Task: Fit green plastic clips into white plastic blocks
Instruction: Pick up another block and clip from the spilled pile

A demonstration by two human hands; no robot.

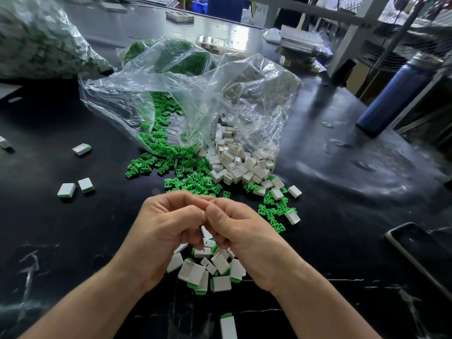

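Where the left hand (168, 226) and right hand (247, 231) met, curled fingertips pressed together, any contents were hidden. Green clips (176, 165) lay at their 12 o'clock, white blocks (239, 167) at 1 o'clock, fitted blocks (195, 272) at 6 o'clock.

Left hand (168, 223) and right hand (242, 231) curl fingertips together, hiding whatever they pinch. A sliver of white block (206, 233) shows under them, probably held; which hand grips it is unclear. Pile of fitted blocks (193, 271) is partly covered by the palms. At the worktop (73, 241) near edge, one fitted block (228, 327) is cut off at the bottom. Phone (420, 255) by the right edge is cut off. Far-left bag (41, 37) is blurred, contents unreadable. Stacks (300, 42) along the far edge are too blurred to identify.
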